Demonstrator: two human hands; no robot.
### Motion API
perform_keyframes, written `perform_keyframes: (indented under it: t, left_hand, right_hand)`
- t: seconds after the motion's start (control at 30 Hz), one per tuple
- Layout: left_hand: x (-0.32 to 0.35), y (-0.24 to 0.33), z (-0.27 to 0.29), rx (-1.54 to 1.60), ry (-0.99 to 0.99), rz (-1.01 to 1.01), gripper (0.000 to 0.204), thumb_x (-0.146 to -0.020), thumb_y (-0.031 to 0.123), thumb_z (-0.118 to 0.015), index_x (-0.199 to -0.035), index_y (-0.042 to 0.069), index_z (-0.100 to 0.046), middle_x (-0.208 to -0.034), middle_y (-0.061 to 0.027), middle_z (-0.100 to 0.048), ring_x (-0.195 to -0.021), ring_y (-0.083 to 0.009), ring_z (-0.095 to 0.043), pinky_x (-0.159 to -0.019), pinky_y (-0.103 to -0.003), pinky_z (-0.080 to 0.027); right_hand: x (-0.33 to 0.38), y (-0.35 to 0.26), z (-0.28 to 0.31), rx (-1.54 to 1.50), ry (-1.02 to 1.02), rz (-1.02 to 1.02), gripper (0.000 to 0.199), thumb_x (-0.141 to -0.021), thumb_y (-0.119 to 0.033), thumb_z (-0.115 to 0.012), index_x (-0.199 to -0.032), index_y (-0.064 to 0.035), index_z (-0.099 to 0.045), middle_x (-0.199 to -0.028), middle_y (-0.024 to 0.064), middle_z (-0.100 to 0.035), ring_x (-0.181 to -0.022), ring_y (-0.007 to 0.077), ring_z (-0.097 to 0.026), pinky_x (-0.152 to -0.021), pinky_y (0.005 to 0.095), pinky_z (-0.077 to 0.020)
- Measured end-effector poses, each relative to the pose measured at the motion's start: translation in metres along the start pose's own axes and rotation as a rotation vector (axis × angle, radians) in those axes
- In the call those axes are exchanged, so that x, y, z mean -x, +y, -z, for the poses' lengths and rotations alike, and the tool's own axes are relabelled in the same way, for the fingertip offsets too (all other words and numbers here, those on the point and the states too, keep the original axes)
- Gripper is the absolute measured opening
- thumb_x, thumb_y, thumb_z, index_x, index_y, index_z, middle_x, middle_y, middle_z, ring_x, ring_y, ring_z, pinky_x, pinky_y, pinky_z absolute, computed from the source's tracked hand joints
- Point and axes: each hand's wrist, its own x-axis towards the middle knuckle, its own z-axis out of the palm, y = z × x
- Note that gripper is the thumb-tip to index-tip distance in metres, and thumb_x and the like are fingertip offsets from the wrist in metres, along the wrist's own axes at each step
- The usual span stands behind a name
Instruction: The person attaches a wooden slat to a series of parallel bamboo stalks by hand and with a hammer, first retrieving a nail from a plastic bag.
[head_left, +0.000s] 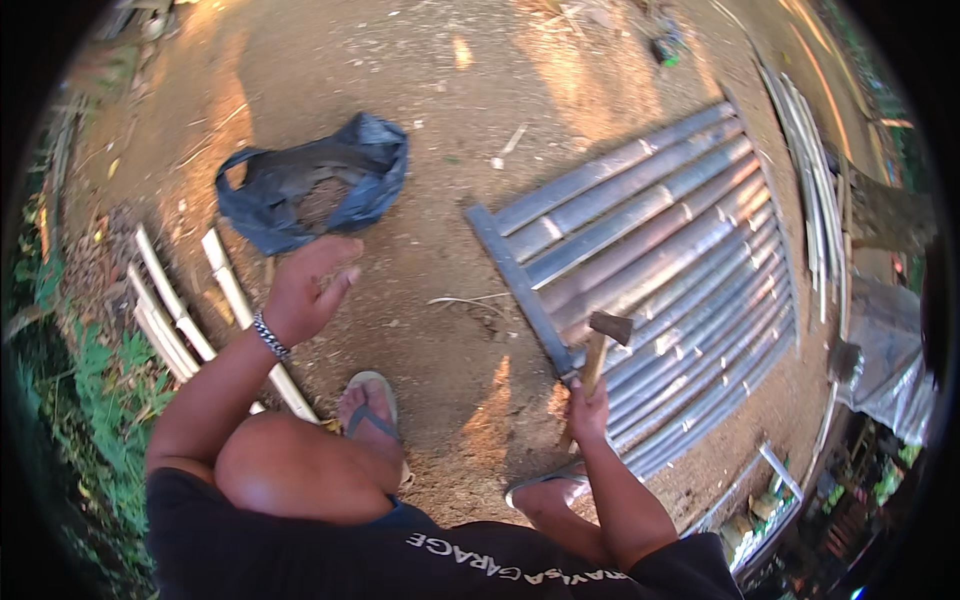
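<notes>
My right hand (588, 408) is closed around the wooden handle of a hammer (597, 362), its metal head pointing up and away from me. Just beyond the hammer lies a slatted bamboo panel (640, 235), dark grey poles joined by a crosspiece (520, 290) at the left end. My left hand (312, 288) hangs in the air with fingers stretched and thumb apart, holding nothing. Close past its fingertips, a dark blue plastic bag (365, 205) sits open on the ground. Something brownish shows inside it, too indistinct to name.
Pale bamboo poles (235, 285) lie left of my left foot (368, 405), beside green plants (110, 400). More long poles (808, 170) lie beyond the panel at right, near a grey plastic sheet (885, 350). My right foot (545, 490) stands close to the panel's near corner.
</notes>
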Motion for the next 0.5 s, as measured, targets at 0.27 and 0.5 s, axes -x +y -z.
perform_keyframes:
  t: [0.27,0.5]
  left_hand:
    - [-0.022,-0.079,0.019,0.198,0.419,0.434,0.027,-0.097,0.015,-0.068,-0.119,0.000,-0.069,-0.106,-0.0124,-0.074,-0.097,-0.0202,-0.071,-0.088,-0.032,-0.054]
    - [-0.034,-0.078,-0.016,0.059,-0.020,0.479,0.037,-0.096,0.017,-0.069,-0.126,-0.003,-0.063,-0.112,-0.0113,-0.073,-0.100,-0.0169,-0.069,-0.089,-0.032,-0.053]
  right_hand:
    - [0.005,0.006,-0.012,-0.410,-0.089,-0.019,0.021,-0.103,-0.021,-0.057,-0.112,-0.0077,-0.043,-0.071,0.0033,-0.052,-0.053,0.0127,-0.052,-0.046,0.0290,-0.0472]
    - [0.026,-0.057,-0.027,-0.650,-0.096,-0.123,0.024,-0.105,-0.027,-0.053,-0.117,-0.0104,-0.042,-0.076,0.0053,-0.052,-0.059,0.0158,-0.052,-0.050,0.0310,-0.0469]
